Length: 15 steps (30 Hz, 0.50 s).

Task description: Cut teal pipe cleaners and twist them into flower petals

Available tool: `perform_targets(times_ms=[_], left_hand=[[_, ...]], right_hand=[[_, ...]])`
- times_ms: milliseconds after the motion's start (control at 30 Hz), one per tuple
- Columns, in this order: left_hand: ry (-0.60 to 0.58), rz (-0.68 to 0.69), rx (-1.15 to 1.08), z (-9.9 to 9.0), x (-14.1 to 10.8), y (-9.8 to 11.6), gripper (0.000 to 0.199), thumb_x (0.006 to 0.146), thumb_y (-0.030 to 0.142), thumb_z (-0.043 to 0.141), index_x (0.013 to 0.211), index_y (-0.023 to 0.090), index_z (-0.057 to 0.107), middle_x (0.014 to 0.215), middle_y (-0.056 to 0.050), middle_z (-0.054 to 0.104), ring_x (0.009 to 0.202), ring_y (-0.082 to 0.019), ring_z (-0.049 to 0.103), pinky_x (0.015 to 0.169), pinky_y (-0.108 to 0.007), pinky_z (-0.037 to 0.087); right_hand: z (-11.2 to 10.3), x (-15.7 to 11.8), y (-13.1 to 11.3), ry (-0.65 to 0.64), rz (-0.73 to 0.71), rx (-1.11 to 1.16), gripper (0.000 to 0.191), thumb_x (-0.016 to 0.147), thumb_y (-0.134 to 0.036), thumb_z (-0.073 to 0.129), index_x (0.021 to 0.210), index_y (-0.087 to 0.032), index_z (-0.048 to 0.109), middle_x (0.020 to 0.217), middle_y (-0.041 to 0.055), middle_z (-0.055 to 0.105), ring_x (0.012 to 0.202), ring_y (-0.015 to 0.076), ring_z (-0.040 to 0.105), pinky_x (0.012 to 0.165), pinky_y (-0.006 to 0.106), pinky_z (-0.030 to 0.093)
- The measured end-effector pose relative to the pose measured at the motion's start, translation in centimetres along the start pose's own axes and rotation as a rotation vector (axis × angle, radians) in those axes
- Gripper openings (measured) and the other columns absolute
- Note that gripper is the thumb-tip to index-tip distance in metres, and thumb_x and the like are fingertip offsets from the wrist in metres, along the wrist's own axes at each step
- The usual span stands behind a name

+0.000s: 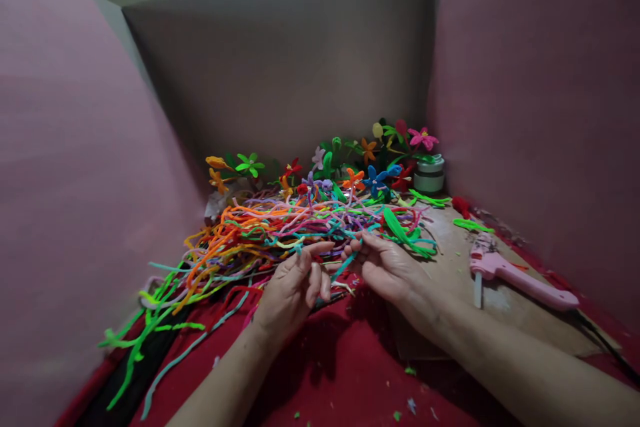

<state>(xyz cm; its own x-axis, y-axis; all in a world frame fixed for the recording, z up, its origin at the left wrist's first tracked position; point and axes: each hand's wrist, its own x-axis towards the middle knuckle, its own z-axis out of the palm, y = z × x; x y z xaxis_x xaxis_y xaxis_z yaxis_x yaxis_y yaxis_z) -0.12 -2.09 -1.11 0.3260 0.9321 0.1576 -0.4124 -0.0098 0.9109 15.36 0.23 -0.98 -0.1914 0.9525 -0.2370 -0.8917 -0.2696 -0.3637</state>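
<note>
I'm reading clock directions from the point between the two hands, with twelve straight ahead. The right hand (385,267) has its thumb and fingertips closed together, pinching a thin teal-blue fuzzy wire strand (345,267). That strand sits in the gap between the hands and slants from the right fingertips toward seven or eight o'clock, near the left fingers. The left hand (300,277) has its index finger stretched toward the right hand and its other fingers curled. I see a bit of teal fuzz at its thumb tip, but I cannot tell whether the thumb presses on it or whether it belongs to the same strand.

From nine round to twelve o'clock I have a tangled, multicoloured heap of fuzzy wire strands (240,220), with loose bright green ends spilling toward eight. A bright green looped fuzzy-wire leaf shape (397,225) lies at one o'clock, just beyond the right hand. Farther out at twelve stands a row of fuzzy-wire flowers, a blue one (375,180) among them, and at one a pale lidded round container (429,175). At three, a pink glue gun (520,277) rests on a flat brown board (445,280). Dark red cloth (350,347) spreads at six, flecked with green scraps.
</note>
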Motion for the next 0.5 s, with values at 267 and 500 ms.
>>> perform_targets(times_ms=[267,500], left_hand=[[0.154,0.036,-0.244,-0.1,0.2,0.9,0.027,0.089,0.025,0.043,0.100,0.013,0.064,0.034,0.008,0.036,0.040,-0.007,0.039,0.086,-0.036,0.046],[0.227,0.050,-0.340,-1.2,0.5,2.1,0.033,0.092,0.027,0.034,0.101,0.012,0.062,0.041,0.006,0.037,0.046,-0.008,0.044,0.065,-0.025,0.050]], right_hand=[[0.1,-0.1,-0.4,-0.037,-0.055,-0.013,0.014,0.079,-0.005,0.050,0.073,-0.014,0.059,0.062,0.0035,0.062,0.055,0.0122,0.058,0.057,0.028,0.052],[-0.7,-0.1,0.4,-0.097,-0.035,-0.155,0.011,0.079,-0.007,0.051,0.079,-0.013,0.061,0.067,0.0068,0.066,0.063,0.0158,0.064,0.066,0.032,0.053]])
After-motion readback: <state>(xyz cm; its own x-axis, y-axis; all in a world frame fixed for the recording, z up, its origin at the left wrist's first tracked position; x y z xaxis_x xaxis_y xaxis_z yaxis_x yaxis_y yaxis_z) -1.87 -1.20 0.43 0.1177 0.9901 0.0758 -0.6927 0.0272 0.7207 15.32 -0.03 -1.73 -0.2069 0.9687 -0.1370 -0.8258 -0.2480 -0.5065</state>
